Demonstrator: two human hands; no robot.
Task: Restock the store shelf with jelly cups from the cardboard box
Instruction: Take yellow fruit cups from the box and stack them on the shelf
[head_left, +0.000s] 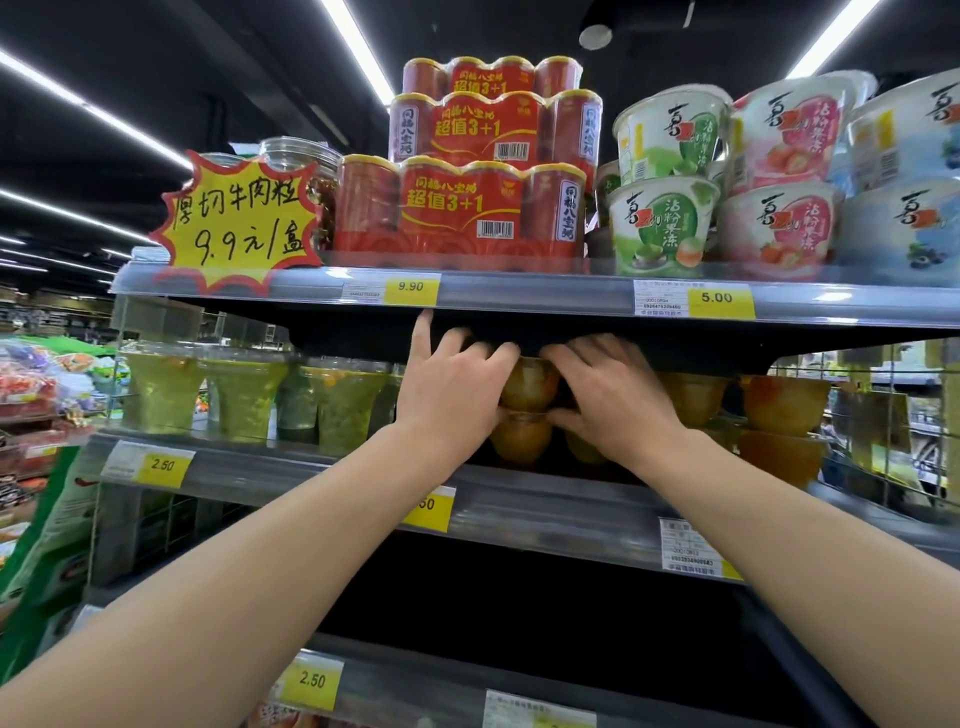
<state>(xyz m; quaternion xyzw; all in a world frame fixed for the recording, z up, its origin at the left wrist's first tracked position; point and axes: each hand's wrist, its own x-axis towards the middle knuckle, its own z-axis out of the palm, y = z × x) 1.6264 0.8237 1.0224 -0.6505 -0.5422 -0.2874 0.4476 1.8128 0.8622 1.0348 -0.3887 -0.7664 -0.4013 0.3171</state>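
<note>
On the middle shelf, under tags reading 9.90 and 5.00, my left hand and right hand curl their fingers around an amber jelly cup stacked on another. Red "3+1" packs sit above; green cups stand left.

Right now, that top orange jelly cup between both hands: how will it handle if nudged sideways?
The top orange jelly cup sits on another cup, so it would probably slide or topple rather than hold. Its rounded, glossy clear wall looks slick, likely why the left hand and right hand both steady it. Filled with jelly, probably hefty for its size.
</note>
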